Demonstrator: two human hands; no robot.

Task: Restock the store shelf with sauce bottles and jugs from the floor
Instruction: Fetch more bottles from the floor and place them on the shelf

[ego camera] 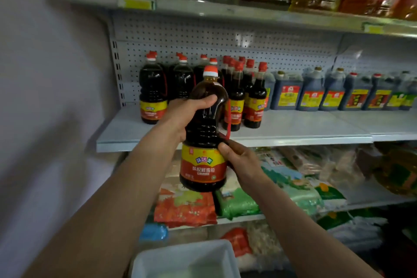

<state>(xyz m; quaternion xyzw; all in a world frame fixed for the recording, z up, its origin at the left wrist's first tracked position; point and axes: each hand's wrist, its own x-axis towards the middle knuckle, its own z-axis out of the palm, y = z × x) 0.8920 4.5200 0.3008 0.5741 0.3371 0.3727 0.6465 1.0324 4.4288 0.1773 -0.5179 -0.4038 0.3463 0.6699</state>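
Raised in front of the shelf (293, 129), 1 sauce bottle (204, 142) is held upright by 2 hands: left hand (187, 110) wrapped round its shoulder, right hand (241, 160) pinching the label edge (thumb on front). Similar bottles (153, 88) are lined behind it.

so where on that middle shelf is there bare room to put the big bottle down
The shelf is bare along its front, ahead of the jugs, and at front left before the large bottles. The back row is crowded. Both the left hand and right hand hold the bottle.
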